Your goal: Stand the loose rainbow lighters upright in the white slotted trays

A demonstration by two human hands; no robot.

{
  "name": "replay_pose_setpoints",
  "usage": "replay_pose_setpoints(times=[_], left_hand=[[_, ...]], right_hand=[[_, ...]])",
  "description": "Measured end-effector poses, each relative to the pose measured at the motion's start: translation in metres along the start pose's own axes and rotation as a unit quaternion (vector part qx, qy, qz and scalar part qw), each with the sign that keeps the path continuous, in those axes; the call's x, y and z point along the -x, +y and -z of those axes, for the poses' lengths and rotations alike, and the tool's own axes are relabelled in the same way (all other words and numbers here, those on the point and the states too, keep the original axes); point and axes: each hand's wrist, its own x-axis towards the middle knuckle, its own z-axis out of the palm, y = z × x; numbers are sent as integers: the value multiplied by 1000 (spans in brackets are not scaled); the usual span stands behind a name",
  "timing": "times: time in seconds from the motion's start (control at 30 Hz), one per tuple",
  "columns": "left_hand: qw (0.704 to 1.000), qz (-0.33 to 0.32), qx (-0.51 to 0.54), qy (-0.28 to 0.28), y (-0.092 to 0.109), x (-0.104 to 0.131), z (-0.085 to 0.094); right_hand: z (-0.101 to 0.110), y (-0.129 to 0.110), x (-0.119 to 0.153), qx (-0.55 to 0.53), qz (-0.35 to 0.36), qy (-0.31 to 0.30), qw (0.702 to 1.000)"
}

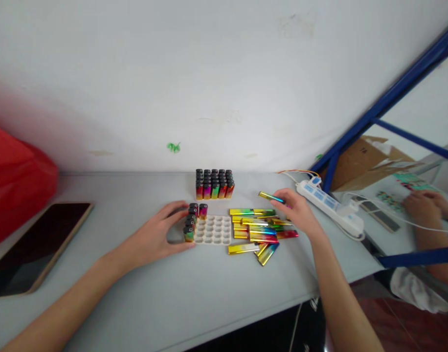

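1. The left hand [160, 234] comes in from the left of the white tray [213, 231], thumb and fingers spread wide, bracketing the tray's upright lighters [190, 222].
2. The right hand [295, 210], beyond the tray's right side, pinches a gold-and-blue piece [271, 197], slightly tilted; its forearm slants up from the lower right.
3. Shiny loose pieces [258, 230] crowd right of the tray; a lighter block [214, 185] stands behind it.
4. Bare table [209, 288] runs from the tray to the near edge.
5. A power strip [330, 206] bounds the far right.
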Motion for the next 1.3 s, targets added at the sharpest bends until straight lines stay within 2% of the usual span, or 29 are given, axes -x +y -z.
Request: replay_pose_setpoints(times=[0.1,0.2,0.27,0.33,0.4,0.47,0.57,0.67,0.77,0.9,0.97,1.1,1.3], left_hand=[[1000,-1,-2,1,0,0,1],[1000,2,-8,2,-1,1,0],[1000,0,-7,6,-1,1,0],[1000,-4,-4,12,-1,1,0],[1000,-8,-3,11,0,1,1],[1000,-8,-4,6,2,1,2],[1000,-3,-2,3,3,2,3],[1000,2,6,3,5,2,3],[1000,11,3,-3,8,2,5],[1000,9,-6,-12,10,1,7],[1000,4,-4,-10,10,1,7],[1000,3,4,-6,9,1,7],[1000,4,4,-14,12,-1,9]], right_hand=[[-12,-21,-12,-149,-5,36,988],[-29,-49,-27,-279,-11,48,959],[-44,-64,-36,-331,-19,41,942],[-61,-74,-42,-343,-33,27,938],[-77,-77,-43,-330,-52,-4,942],[-91,-76,-38,-319,-69,-66,943],[-104,-73,-25,-335,-87,-166,923],[-111,-72,-13,-361,-111,-204,903],[-115,-72,-9,-334,-131,-206,910],[-121,-72,-7,-184,-73,-139,970],[-124,-74,-5,-99,-36,-103,989],[-127,-81,0,-12,3,-72,997],[-128,-81,3,7,-2,-46,999]])
